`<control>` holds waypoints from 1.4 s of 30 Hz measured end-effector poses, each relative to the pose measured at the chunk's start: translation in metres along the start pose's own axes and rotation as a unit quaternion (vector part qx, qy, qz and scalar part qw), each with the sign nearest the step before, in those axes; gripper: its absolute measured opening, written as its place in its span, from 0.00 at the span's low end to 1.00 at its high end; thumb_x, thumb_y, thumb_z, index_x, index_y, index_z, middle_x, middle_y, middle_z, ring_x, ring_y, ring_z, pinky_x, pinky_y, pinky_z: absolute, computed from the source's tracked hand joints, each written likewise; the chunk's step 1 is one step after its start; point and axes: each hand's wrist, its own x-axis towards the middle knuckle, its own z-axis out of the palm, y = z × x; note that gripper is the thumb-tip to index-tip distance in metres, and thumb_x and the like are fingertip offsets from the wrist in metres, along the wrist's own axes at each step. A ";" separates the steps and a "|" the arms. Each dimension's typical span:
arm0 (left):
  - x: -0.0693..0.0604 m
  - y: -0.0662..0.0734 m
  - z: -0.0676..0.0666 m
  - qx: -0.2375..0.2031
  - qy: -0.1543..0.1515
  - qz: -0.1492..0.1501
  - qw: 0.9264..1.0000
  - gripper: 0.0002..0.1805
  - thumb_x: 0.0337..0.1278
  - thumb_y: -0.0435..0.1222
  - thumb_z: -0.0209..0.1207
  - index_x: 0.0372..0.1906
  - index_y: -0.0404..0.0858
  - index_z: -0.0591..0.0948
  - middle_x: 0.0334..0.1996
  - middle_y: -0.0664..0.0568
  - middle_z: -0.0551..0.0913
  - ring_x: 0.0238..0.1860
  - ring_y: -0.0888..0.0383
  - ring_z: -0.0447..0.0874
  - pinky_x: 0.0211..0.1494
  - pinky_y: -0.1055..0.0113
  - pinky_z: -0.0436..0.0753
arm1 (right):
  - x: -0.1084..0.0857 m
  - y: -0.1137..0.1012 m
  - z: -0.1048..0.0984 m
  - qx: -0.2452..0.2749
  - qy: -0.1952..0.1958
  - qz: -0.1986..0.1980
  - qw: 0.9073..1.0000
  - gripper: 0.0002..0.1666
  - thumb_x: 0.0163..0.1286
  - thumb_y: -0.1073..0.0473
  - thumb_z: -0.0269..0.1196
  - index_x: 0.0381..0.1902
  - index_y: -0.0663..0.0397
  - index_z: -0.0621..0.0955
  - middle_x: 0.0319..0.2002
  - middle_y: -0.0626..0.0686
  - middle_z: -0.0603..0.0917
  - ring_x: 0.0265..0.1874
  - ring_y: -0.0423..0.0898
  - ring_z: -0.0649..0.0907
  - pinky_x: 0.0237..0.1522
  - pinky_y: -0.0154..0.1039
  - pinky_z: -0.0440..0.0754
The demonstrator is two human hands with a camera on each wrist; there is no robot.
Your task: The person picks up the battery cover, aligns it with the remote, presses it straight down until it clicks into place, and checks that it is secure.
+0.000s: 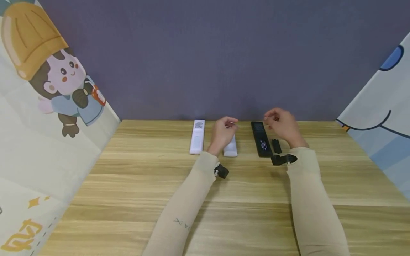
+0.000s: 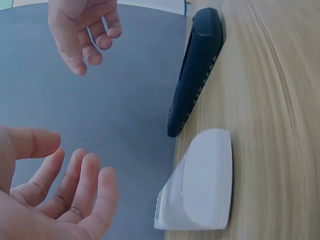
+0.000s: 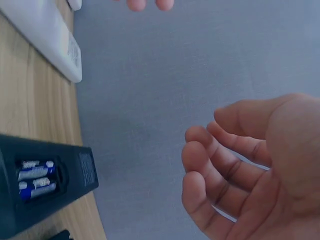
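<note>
My left hand (image 1: 222, 133) hovers over a white remote control (image 1: 230, 148), fingers loosely bent and holding nothing. In the left wrist view that white remote (image 2: 200, 185) lies on the table, apart from the fingers. To the right, a black remote control (image 1: 260, 137) lies with its battery compartment uncovered; two blue-and-silver batteries (image 3: 37, 171) sit inside it in the right wrist view. My right hand (image 1: 283, 125) is raised just beyond its right side, fingers relaxed and with nothing between them. A small black battery cover (image 1: 276, 146) rests beside the black remote, below my right hand.
Another white remote control (image 1: 196, 138), with a printed code on it, lies left of my left hand. The wooden table (image 1: 153, 185) ends at a dark grey wall panel (image 1: 205, 60). Cloths printed with cartoons (image 1: 73, 81) hang at both sides.
</note>
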 end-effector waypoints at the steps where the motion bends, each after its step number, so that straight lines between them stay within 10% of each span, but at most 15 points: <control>1: 0.000 0.001 0.000 -0.005 0.001 -0.001 1.000 0.09 0.63 0.32 0.64 0.47 0.42 0.87 0.38 0.49 0.88 0.35 0.60 0.84 0.36 0.72 0.79 | 0.000 0.001 -0.001 -0.003 0.004 -0.002 1.000 0.18 0.80 0.51 0.55 0.55 0.58 0.79 0.43 0.61 0.85 0.33 0.47 0.84 0.37 0.45 0.84; 21: -0.023 0.012 0.014 -0.032 -0.015 -0.015 0.999 0.08 0.63 0.32 0.65 0.45 0.42 0.87 0.37 0.50 0.86 0.33 0.61 0.81 0.32 0.73 0.78 | -0.032 0.040 -0.014 -0.070 0.013 0.020 0.997 0.16 0.80 0.54 0.54 0.52 0.60 0.80 0.43 0.64 0.83 0.36 0.54 0.81 0.32 0.43 0.78; 42: -0.040 0.011 0.066 0.025 -0.046 -0.055 0.997 0.12 0.63 0.37 0.67 0.49 0.40 0.87 0.38 0.52 0.87 0.36 0.60 0.82 0.37 0.69 0.78 | -0.047 0.056 -0.009 -0.100 0.000 0.042 0.994 0.15 0.76 0.55 0.59 0.51 0.61 0.80 0.45 0.67 0.85 0.37 0.57 0.84 0.35 0.45 0.78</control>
